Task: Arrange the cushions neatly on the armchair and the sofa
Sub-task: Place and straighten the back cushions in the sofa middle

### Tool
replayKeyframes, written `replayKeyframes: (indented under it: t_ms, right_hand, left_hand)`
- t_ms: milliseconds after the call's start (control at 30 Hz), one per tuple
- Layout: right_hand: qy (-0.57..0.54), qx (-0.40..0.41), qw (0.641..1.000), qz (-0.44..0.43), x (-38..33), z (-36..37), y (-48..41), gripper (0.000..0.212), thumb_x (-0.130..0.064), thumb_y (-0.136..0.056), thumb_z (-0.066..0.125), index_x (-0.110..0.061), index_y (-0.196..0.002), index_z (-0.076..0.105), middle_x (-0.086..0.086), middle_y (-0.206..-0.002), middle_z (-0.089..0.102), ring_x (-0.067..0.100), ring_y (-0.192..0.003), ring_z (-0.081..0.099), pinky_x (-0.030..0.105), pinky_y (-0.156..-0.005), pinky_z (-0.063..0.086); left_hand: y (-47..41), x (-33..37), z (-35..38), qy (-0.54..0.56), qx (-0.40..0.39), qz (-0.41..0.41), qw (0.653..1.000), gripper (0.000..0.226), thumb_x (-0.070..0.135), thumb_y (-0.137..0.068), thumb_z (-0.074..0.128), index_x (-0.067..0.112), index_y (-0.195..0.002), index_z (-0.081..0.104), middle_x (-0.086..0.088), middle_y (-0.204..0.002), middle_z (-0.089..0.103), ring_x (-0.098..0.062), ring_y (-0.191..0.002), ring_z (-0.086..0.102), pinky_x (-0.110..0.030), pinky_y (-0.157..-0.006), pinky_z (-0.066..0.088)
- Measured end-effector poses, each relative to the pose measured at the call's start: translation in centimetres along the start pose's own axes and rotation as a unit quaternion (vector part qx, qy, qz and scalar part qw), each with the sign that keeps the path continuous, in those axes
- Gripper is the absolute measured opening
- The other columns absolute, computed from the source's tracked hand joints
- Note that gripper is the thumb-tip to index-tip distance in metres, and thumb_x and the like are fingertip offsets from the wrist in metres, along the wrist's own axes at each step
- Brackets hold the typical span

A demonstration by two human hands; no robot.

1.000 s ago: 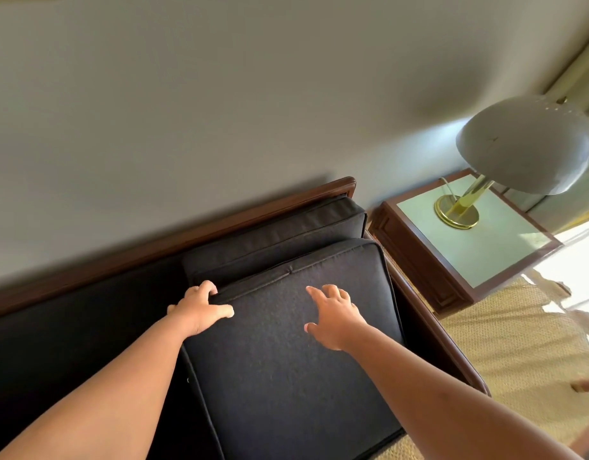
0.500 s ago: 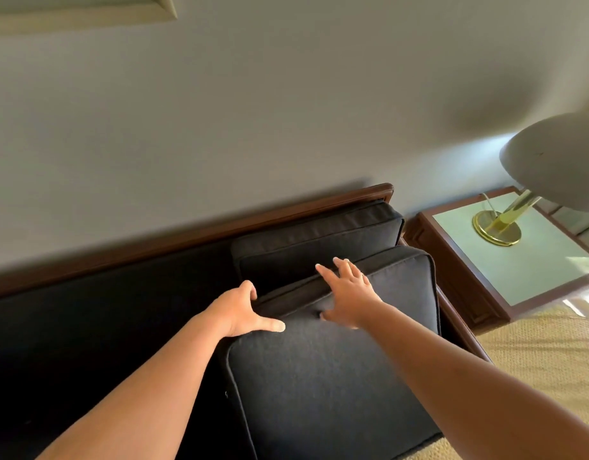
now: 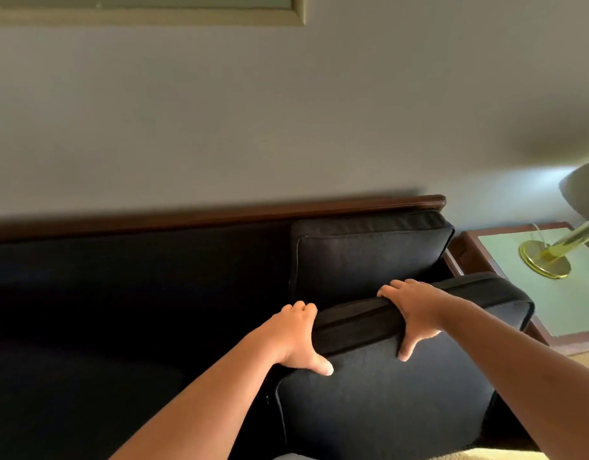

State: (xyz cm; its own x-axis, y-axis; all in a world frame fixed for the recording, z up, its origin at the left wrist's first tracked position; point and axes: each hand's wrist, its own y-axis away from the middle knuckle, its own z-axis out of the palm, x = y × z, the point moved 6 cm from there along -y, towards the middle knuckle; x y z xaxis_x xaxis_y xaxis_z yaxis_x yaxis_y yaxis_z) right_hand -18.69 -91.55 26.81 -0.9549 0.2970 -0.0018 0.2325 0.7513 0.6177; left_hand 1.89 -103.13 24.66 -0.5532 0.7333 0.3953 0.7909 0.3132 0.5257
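Note:
A dark seat cushion (image 3: 386,403) is tilted up at the right end of the dark sofa (image 3: 137,293). My left hand (image 3: 296,340) grips its upper left corner, fingers over the far edge and thumb on the near face. My right hand (image 3: 416,313) grips the same top edge further right, fingers curled over it and thumb pointing down the face. Behind it a second dark cushion (image 3: 369,260) leans against the sofa's wooden back rail (image 3: 220,215).
A wooden side table (image 3: 525,303) with a pale green top stands right of the sofa, carrying a brass lamp base (image 3: 545,263) under a grey lamp shade (image 3: 585,190). A framed picture (image 3: 153,14) hangs on the grey wall. Beige carpet shows at bottom right.
Both hands went from lying on the cushion's top face to gripping its far edge. The cushion's far edge has risen, and the view has swung left and upward.

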Motion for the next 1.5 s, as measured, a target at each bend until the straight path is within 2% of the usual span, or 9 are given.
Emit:
replayKeyframes:
  t_ms: [200,433,500,600,833,1133,1233,1333,1500]
  right_hand:
    - [0.051,0.004,0.999,-0.004,-6.3,-0.7,1.5,0.111,-0.083,-0.038,0.075,-0.041,-0.136,0.040,-0.017,-0.122,0.050,0.010,-0.107,0.047,0.031,-0.098,0.045]
    - [0.091,0.052,0.994,-0.039,-20.3,-1.8,0.7,0.106,-0.076,-0.042,0.076,-0.033,-0.134,0.046,-0.014,-0.121,0.052,0.015,-0.106,0.048,0.034,-0.094,0.044]
    - [0.088,0.058,0.993,-0.055,-24.7,-1.4,-0.6,0.108,-0.076,-0.043,0.077,-0.031,-0.136,0.046,-0.012,-0.122,0.053,0.017,-0.107,0.049,0.036,-0.094,0.044]
    - [0.073,0.072,0.991,-0.080,-32.3,-0.6,-3.2,0.110,-0.077,-0.043,0.077,-0.030,-0.138,0.046,-0.010,-0.124,0.053,0.019,-0.109,0.049,0.037,-0.093,0.044]
    - [0.062,0.103,0.982,-0.146,-47.8,-0.1,-6.0,0.099,-0.075,-0.050,0.081,-0.026,-0.130,0.049,-0.005,-0.119,0.054,0.022,-0.108,0.049,0.039,-0.093,0.043]
    - [0.066,0.108,0.982,-0.143,-46.7,0.0,-6.3,0.104,-0.083,-0.046,0.075,-0.030,-0.130,0.046,-0.009,-0.116,0.049,0.018,-0.103,0.045,0.037,-0.094,0.043]
    - [0.021,0.100,0.983,-0.150,-45.0,0.0,-6.6,0.108,-0.095,-0.045,0.064,-0.035,-0.133,0.046,-0.015,-0.118,0.049,0.013,-0.107,0.045,0.036,-0.102,0.041]
    - [-0.043,0.081,0.988,-0.124,-43.0,-0.7,-7.9,0.111,-0.102,-0.053,0.050,-0.034,-0.141,0.046,-0.015,-0.126,0.051,0.012,-0.118,0.048,0.036,-0.110,0.035]
    - [-0.075,0.083,0.992,-0.065,-40.5,-2.0,-10.8,0.097,-0.099,-0.071,0.027,-0.030,-0.131,0.058,-0.009,-0.119,0.058,0.017,-0.118,0.053,0.039,-0.109,0.036]
  left_hand:
    - [4.3,-4.3,1.5,0.037,-0.014,0.018,0.999,0.104,0.067,-0.065,0.076,0.025,-0.148,0.026,0.002,-0.146,0.039,-0.028,-0.124,0.053,-0.044,-0.094,0.053]
    - [12.1,-15.4,3.3,0.092,-0.059,-0.006,0.994,0.092,0.063,-0.060,0.080,0.030,-0.134,0.037,0.010,-0.124,0.053,-0.017,-0.109,0.059,-0.041,-0.092,0.055]
    - [14.5,-19.2,3.8,0.097,-0.067,-0.027,0.993,0.098,0.060,-0.063,0.081,0.029,-0.142,0.034,0.011,-0.131,0.052,-0.017,-0.115,0.058,-0.040,-0.097,0.054]
    - [18.9,-26.0,4.0,0.083,-0.079,-0.068,0.991,0.117,0.059,-0.065,0.080,0.029,-0.157,0.015,0.008,-0.155,0.038,-0.019,-0.135,0.047,-0.035,-0.106,0.047]
    - [28.3,-39.3,5.0,0.079,-0.113,-0.174,0.975,0.137,0.065,-0.056,0.081,0.029,-0.160,-0.001,0.007,-0.166,0.020,-0.019,-0.146,0.035,-0.033,-0.112,0.041]
    - [28.0,-38.9,5.3,0.090,-0.118,-0.154,0.977,0.137,0.066,-0.055,0.082,0.031,-0.160,0.001,0.008,-0.163,0.028,-0.018,-0.140,0.044,-0.033,-0.108,0.045]
    - [27.1,-38.6,4.9,0.084,-0.123,-0.158,0.976,0.141,0.071,-0.053,0.082,0.030,-0.160,0.001,0.008,-0.162,0.029,-0.018,-0.141,0.043,-0.034,-0.108,0.044]
    - [26.3,-38.3,4.4,0.072,-0.121,-0.183,0.973,0.148,0.086,-0.043,0.076,0.028,-0.159,0.006,0.005,-0.161,0.028,-0.021,-0.142,0.040,-0.039,-0.110,0.042]
    - [23.4,-36.4,3.2,0.024,-0.059,-0.188,0.980,0.147,0.101,-0.037,0.060,0.025,-0.157,0.017,0.004,-0.152,0.033,-0.025,-0.138,0.038,-0.045,-0.109,0.042]
